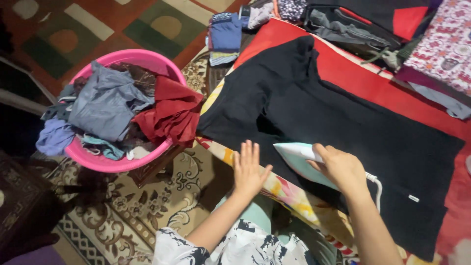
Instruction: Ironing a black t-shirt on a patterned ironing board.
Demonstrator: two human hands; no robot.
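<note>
A black garment (343, 118) lies spread flat over a red cloth (373, 81) — beside it, a pink laundry basket (105, 162) heaped with crumpled clothes stands on a patterned carpet (147, 211). The right hand (341, 167) is clamped on the handle of a pale green iron (299, 157) resting on the garment's near edge, while the left hand (249, 169) — fingers spread — presses flat on the fabric just beside it.

- The right hand (341, 169) covers the iron's (301, 159) handle and rear.
- Beside the iron, the black garment's (314, 103) lower part hides behind the right forearm.
</note>
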